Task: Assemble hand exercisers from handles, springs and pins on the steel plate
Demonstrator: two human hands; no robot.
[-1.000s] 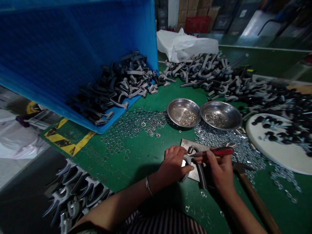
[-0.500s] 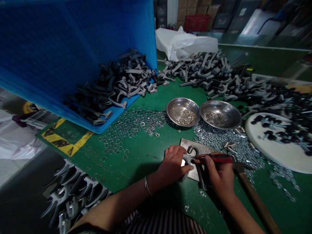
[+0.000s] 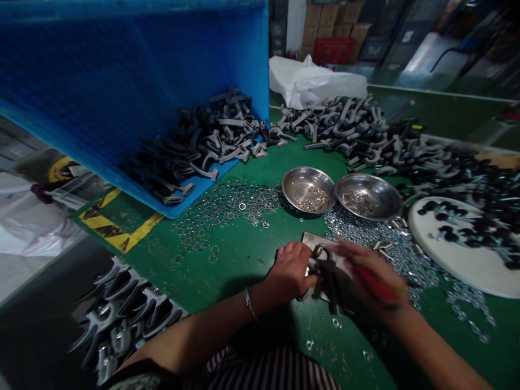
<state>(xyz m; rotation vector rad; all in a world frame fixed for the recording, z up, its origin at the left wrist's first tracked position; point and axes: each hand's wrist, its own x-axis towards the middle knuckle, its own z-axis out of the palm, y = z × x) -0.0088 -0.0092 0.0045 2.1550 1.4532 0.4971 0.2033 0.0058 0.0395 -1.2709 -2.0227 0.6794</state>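
My left hand [image 3: 291, 269] is closed on a grey and black clamp part [image 3: 325, 271] that rests on a small metal plate [image 3: 311, 240] on the green table. My right hand [image 3: 376, 284] is smeared by motion just right of the part. A red-handled tool [image 3: 376, 287] shows as a red streak across that hand, which seems to grip it. A small spring or threaded pin [image 3: 317, 251] stands at the top of the part.
Two steel bowls [image 3: 307, 188] [image 3: 369, 195] of small metal pieces sit behind the plate. Loose washers [image 3: 227, 208] and nuts [image 3: 390, 244] cover the table. A tilted blue bin [image 3: 134, 103] spills grey parts. More parts pile [image 3: 357, 130] at the back, a white disc [image 3: 467, 246] right, finished parts [image 3: 122, 319] lower left.
My right hand with the red-handled tool has swung down and to the right and is now blurred. The hammer that lay by it no longer shows. The left hand stays on the part.
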